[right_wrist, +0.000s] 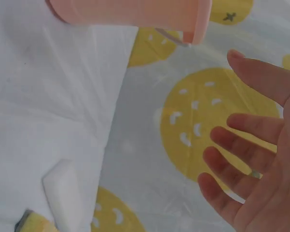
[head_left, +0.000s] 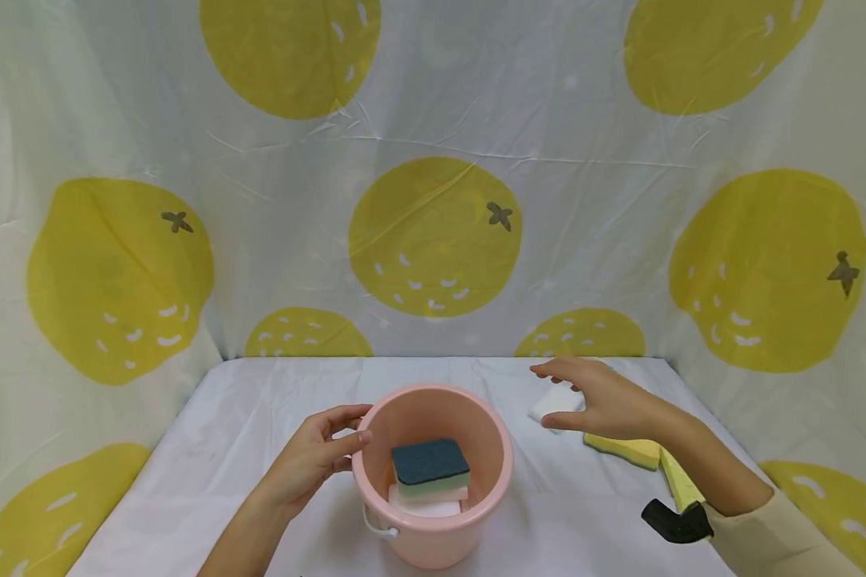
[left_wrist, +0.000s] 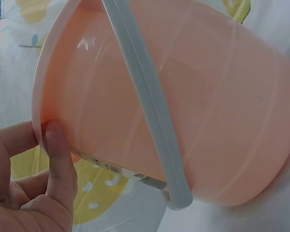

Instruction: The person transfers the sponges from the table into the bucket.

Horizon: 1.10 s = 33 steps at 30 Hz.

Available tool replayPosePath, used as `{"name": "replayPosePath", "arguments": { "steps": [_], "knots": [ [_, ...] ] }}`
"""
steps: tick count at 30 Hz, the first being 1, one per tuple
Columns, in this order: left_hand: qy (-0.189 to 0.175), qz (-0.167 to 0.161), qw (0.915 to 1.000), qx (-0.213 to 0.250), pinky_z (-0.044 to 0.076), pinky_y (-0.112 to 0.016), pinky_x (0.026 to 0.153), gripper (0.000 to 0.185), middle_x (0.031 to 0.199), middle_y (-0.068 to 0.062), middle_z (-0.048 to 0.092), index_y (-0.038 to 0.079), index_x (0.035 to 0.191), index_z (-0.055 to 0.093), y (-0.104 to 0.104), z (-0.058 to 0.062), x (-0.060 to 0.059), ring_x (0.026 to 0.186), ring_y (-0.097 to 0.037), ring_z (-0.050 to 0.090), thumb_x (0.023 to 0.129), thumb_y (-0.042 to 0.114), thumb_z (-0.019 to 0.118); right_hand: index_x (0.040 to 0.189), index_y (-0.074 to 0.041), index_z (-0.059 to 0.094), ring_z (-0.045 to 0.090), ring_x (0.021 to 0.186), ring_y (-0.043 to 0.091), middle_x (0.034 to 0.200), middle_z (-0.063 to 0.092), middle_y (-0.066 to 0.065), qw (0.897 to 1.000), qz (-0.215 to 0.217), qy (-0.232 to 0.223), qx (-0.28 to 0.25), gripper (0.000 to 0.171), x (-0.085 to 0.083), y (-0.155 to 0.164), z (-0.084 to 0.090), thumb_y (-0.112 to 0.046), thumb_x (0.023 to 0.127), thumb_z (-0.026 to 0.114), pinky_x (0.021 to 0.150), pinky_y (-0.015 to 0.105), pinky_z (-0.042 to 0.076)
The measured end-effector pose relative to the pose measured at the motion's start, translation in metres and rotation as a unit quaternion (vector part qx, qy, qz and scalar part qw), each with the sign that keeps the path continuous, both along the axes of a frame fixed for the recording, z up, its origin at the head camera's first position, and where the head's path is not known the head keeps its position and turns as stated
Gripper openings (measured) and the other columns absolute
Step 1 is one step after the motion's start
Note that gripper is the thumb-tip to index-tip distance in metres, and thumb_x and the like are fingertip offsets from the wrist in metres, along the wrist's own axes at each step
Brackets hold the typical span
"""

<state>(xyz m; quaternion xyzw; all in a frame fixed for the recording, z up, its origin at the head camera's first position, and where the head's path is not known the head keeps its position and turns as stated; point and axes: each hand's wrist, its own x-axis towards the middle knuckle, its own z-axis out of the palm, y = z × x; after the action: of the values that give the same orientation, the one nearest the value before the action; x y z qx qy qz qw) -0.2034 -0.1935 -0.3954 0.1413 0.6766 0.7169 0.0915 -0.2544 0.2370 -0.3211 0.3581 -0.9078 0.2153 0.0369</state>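
A pink bucket stands on the white-covered table, its pale handle hanging down along the side. My left hand pinches the bucket's left rim, thumb on one face and fingers on the other. Inside lies a sponge with a dark scouring top, stacked over white blocks. To the right, my right hand is raised with spread, relaxed fingers and nothing in it. Below that hand, in the head view, lies a white block; the right wrist view also shows this white block.
Two yellow sponges, one nearer the back and one nearer the front, lie at the table's right, partly behind my right forearm. A lemon-print sheet walls the back and both sides. A black strap end sticks out by my right sleeve.
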Motion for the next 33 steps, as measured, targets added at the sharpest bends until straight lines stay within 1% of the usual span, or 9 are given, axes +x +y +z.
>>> {"name": "replayPosePath", "arguments": {
  "steps": [3,7,12,17,21,26,30,33],
  "knots": [
    [-0.002,-0.001,1.0,0.0,0.059,-0.037,0.081,0.055,0.118,-0.021,0.057,-0.012,0.145,0.048,0.0,0.0,0.0,0.099,-0.025,0.068,0.099,0.009,0.07,0.145,-0.004,0.057,0.061,0.115,0.027,0.138,0.062,0.01,1.0,-0.016,0.017,-0.004,0.073,0.0,0.015,-0.009,-0.05,0.091,0.077,0.088,0.051,0.054],
    [-0.003,0.001,1.0,0.0,0.059,-0.037,0.082,0.055,0.118,-0.021,0.057,-0.012,0.145,0.048,0.0,-0.001,0.0,0.099,-0.025,0.068,0.099,0.01,0.07,0.143,-0.004,0.059,0.063,0.11,0.022,0.134,0.064,0.008,0.999,-0.029,0.032,-0.011,0.069,-0.001,0.032,-0.02,-0.045,0.091,0.079,0.088,0.049,0.055],
    [-0.004,0.006,1.0,0.002,0.059,-0.037,0.081,0.055,0.117,-0.019,0.058,-0.013,0.144,0.048,-0.001,0.0,0.0,0.099,-0.025,0.068,0.098,0.008,0.07,0.141,-0.005,0.06,0.066,0.108,0.025,0.133,0.065,0.009,0.999,-0.035,0.031,-0.028,0.064,-0.003,0.046,-0.032,-0.038,0.091,0.081,0.087,0.048,0.057],
    [-0.007,0.005,1.0,0.003,0.059,-0.036,0.081,0.056,0.117,-0.018,0.058,-0.013,0.145,0.047,-0.001,0.0,0.0,0.1,-0.024,0.068,0.099,0.008,0.069,0.14,-0.003,0.061,0.065,0.108,0.029,0.131,0.065,0.009,0.998,-0.048,0.028,-0.042,0.062,-0.006,0.06,-0.044,-0.034,0.091,0.082,0.085,0.049,0.057],
    [-0.006,0.004,1.0,0.001,0.059,-0.036,0.081,0.056,0.117,-0.019,0.057,-0.013,0.145,0.047,0.0,0.0,0.0,0.1,-0.025,0.068,0.099,0.009,0.07,0.14,0.0,0.06,0.063,0.11,0.032,0.131,0.065,0.011,0.996,-0.07,0.016,-0.048,0.062,-0.009,0.075,-0.056,-0.032,0.091,0.082,0.086,0.052,0.056],
    [-0.004,0.002,1.0,0.001,0.059,-0.036,0.081,0.056,0.117,-0.02,0.057,-0.013,0.145,0.047,0.001,0.0,0.0,0.1,-0.025,0.068,0.099,0.009,0.07,0.142,0.002,0.058,0.06,0.113,0.038,0.13,0.065,0.017,0.993,-0.098,-0.004,-0.06,0.065,-0.016,0.092,-0.072,-0.03,0.09,0.082,0.088,0.059,0.052],
    [-0.007,0.003,1.0,0.003,0.059,-0.036,0.081,0.055,0.116,-0.019,0.058,-0.013,0.144,0.048,0.001,0.0,0.0,0.099,-0.024,0.068,0.099,0.008,0.07,0.142,0.003,0.057,0.059,0.115,0.043,0.13,0.064,0.021,0.991,-0.117,-0.024,-0.062,0.066,-0.021,0.103,-0.087,-0.031,0.091,0.081,0.09,0.064,0.05],
    [-0.008,0.003,1.0,0.004,0.059,-0.036,0.081,0.055,0.116,-0.018,0.058,-0.013,0.144,0.048,0.001,0.0,0.0,0.098,-0.023,0.068,0.098,0.008,0.07,0.143,0.004,0.056,0.057,0.117,0.044,0.132,0.062,0.023,0.989,-0.131,-0.038,-0.061,0.068,-0.026,0.11,-0.099,-0.033,0.091,0.081,0.091,0.064,0.05]
  ]
}}
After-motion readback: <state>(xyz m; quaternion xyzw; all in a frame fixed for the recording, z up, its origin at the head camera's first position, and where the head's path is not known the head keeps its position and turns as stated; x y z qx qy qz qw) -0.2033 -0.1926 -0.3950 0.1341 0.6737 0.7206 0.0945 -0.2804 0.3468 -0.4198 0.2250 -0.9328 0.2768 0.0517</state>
